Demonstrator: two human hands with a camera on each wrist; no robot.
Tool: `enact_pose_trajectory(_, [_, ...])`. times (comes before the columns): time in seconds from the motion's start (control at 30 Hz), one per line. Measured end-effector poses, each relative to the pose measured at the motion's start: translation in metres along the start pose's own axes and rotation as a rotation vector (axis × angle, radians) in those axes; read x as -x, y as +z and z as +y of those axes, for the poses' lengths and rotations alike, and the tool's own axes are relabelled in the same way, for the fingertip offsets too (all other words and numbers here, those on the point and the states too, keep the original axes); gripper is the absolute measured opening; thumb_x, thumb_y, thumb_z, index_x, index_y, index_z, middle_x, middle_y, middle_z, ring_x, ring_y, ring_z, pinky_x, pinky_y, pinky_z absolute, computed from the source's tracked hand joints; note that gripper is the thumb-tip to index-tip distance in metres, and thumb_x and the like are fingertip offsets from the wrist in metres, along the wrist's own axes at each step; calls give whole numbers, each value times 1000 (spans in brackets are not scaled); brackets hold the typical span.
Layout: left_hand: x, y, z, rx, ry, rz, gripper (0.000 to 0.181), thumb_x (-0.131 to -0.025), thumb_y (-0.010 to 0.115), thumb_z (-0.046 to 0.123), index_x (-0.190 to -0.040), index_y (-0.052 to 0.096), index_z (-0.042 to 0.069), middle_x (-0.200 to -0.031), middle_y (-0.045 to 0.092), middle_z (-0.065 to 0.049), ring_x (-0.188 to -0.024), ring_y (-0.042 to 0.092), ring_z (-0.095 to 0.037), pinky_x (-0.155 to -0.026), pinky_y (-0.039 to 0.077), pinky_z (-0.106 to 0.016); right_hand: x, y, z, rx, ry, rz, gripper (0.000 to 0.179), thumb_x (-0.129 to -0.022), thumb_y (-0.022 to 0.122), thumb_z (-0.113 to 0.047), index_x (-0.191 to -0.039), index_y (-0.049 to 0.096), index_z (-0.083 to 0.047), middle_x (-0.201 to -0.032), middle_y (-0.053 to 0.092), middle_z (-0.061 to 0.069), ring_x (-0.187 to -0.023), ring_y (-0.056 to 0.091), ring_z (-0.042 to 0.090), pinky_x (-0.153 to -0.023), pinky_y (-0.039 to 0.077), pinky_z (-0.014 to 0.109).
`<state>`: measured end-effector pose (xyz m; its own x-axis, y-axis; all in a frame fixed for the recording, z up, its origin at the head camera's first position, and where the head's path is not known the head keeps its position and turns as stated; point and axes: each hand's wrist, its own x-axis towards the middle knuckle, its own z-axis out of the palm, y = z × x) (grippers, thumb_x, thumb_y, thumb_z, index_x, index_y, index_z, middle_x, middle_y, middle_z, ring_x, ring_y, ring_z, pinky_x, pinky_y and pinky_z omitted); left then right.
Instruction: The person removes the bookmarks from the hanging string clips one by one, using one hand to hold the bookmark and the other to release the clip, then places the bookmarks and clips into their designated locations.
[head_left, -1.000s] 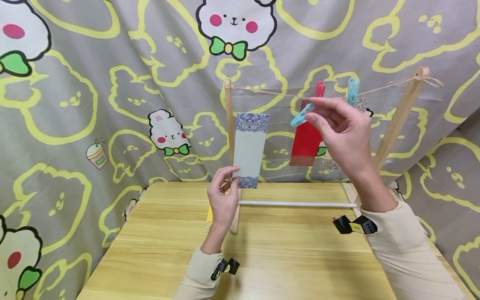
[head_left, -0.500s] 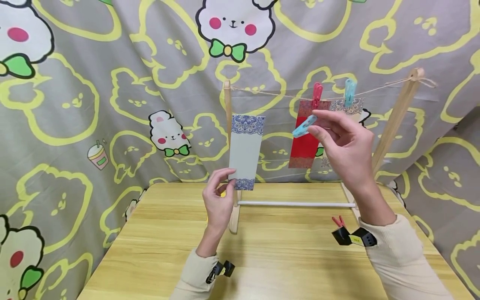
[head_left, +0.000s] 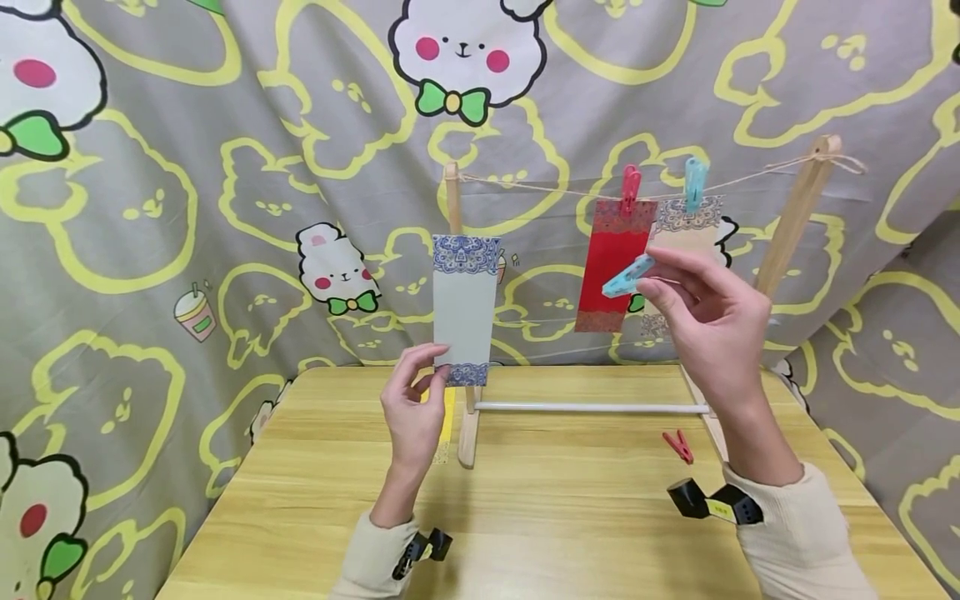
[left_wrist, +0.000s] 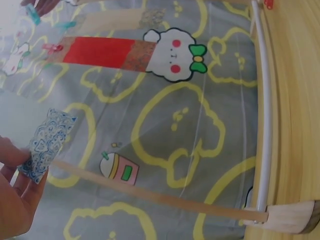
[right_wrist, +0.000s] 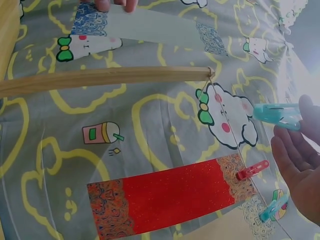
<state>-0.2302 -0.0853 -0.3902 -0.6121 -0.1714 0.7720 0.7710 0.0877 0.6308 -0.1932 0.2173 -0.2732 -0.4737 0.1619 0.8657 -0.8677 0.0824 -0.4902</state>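
Observation:
My left hand (head_left: 412,408) pinches the lower left edge of a pale paper strip (head_left: 463,318) with blue patterned ends. It holds the strip upright in front of the left post. Between thumb and fingertips of my right hand (head_left: 712,325) is a light blue clothespin (head_left: 628,277), which overlaps a hanging red strip (head_left: 611,258) in the head view. In the right wrist view this clothespin (right_wrist: 277,115) is off the string. A red clothespin (head_left: 631,190) fastens the red strip to the string, and another blue clothespin (head_left: 695,183) fastens a beige patterned strip (head_left: 686,227).
The string (head_left: 525,185) runs between two wooden posts (head_left: 795,225), joined low down by a white rod (head_left: 592,407). On the wooden table (head_left: 570,533) lie a loose red clothespin (head_left: 678,447) and a yellow strip (head_left: 447,423) near the left foot. A patterned curtain (head_left: 330,183) hangs behind.
My left hand has moved left and slightly down with the pale strip. My right hand has come down with the blue clothespin, and the loose red clothespin on the table shows fully.

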Motion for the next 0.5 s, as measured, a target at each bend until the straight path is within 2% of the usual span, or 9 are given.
enact_pose_trajectory(0.33, [1, -13, -2, -16, -11, -8, 32, -88, 66, -20, -114, 72, -3, -112, 67, -18, -102, 64, -23, -80, 60, -24, 16, -5, 3, -44, 21, 4, 37, -80, 70, 26, -116, 65, 22, -111, 71, 24, -96, 73, 25, -92, 56, 28])
enact_pose_trajectory(0.5, [3, -17, 0, -31, -1, 9, 32, -88, 66, -21, -113, 72, -3, -112, 67, -19, -103, 64, -23, -81, 59, -23, 24, -8, 5, -62, 22, 4, 38, -80, 70, 26, -118, 63, 23, -113, 69, 27, -99, 73, 25, -94, 56, 30])
